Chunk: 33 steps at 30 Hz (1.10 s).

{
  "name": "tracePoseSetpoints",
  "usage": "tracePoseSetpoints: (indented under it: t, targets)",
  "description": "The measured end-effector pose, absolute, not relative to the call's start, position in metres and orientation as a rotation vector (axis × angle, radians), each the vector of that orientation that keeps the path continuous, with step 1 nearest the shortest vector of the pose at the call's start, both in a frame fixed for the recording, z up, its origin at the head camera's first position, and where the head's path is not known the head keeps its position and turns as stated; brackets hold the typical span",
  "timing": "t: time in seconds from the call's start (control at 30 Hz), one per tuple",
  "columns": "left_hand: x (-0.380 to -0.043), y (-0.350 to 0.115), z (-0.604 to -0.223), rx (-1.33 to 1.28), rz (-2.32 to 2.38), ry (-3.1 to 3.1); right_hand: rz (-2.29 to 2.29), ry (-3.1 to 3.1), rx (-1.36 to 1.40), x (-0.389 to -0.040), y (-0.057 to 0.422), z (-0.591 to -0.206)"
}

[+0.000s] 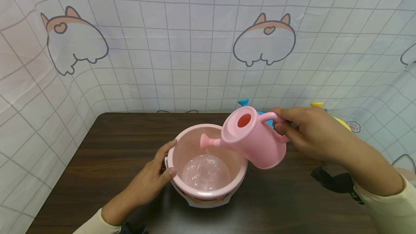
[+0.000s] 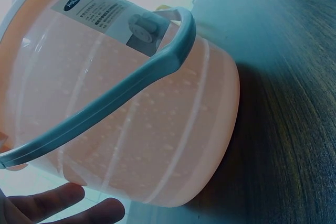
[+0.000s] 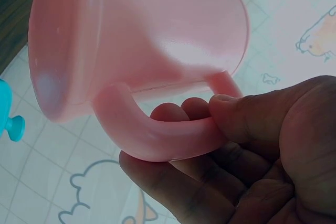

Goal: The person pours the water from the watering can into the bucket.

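Note:
A pink watering can [image 1: 256, 140] is tilted left over a pale pink bucket [image 1: 240, 178], its round sprinkler head above the opening. My right hand [image 1: 313, 133] holds the can by its looped handle [image 3: 163, 137], fingers and thumb wrapped about it. Clear water [image 1: 206, 172] with a rippled surface lies in the bottom of the bucket. My left hand [image 1: 151, 176] grips the bucket's left rim with thumb and forefinger; two other fingers [image 2: 89, 211] stretch out beside the wall. A grey-looking carrying handle [image 2: 121, 100] hangs down the bucket's side.
The bucket stands on a dark wooden table [image 1: 126, 143]. Behind the pink can, a blue watering can [image 1: 243, 102] is mostly hidden. A yellow watering can [image 1: 316, 104] shows partly behind my right hand. A white gridded curtain [image 1: 182, 64] with dog drawings hangs behind the table.

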State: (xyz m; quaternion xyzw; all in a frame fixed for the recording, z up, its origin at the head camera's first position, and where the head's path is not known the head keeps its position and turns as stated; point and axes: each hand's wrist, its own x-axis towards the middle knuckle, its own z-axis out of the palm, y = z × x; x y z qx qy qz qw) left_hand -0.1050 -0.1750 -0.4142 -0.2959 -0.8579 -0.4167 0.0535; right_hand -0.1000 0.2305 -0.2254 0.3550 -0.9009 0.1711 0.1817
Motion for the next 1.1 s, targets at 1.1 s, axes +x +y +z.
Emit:
tracePoseSetpoints:
  t: [1.1]
  targets:
    - [-0.1044,-0.1750,-0.4156,-0.919,-1.284,-2.589,0.457,-2.555,1.017,-0.0993,0.2292,-0.2221]
